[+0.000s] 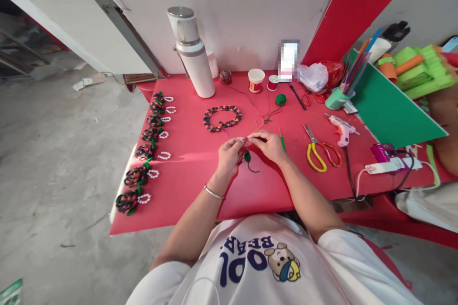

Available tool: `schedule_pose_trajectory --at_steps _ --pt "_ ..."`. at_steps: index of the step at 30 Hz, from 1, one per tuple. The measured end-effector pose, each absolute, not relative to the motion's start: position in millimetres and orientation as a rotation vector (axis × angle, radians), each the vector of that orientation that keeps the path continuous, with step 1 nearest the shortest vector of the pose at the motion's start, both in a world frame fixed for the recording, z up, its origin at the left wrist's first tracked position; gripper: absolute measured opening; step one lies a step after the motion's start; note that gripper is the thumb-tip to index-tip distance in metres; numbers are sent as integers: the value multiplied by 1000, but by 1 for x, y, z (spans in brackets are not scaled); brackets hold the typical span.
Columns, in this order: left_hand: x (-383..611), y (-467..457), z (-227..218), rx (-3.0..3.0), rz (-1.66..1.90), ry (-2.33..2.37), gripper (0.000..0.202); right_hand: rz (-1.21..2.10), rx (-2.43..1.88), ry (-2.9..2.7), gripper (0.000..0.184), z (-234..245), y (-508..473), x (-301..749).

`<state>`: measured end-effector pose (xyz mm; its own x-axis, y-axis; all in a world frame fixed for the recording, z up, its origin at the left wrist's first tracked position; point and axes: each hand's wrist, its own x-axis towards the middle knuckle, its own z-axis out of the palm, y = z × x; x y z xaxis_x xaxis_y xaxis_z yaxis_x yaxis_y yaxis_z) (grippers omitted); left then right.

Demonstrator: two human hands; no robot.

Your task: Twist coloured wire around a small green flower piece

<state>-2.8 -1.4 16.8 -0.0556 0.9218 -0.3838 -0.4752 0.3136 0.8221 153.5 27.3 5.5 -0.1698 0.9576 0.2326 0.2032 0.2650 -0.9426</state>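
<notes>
Head view: L hand (230, 155) & R hand (269, 145) pinch a thin strand, tips nearly meeting, above desk (193, 181). Green piece (247, 156) just below tips, nearer L; braided loop (213, 128) fwd-left, long axis approx. side-to-side.

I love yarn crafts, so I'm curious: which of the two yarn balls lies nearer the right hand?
The plain green ball is nearer the right hand; the multicoloured ball sits farther back, near the white flask.
</notes>
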Motion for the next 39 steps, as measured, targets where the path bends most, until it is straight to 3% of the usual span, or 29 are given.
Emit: schedule_pose_trajectory --at_steps 16,26,30,39 --pt "-3 -2 12 556 1189 1126 46 976 -1069 -1732 21 10 26 158" --pt "-2 0 3 568 1326 1110 39 851 -1262 -1898 45 17 24 162" --pt "-1 0 2 589 1327 1116 36 751 -1295 -1923 31 18 23 161" --pt "-1 0 -1 628 1349 1123 33 1221 -1234 -1585 32 11 24 161"
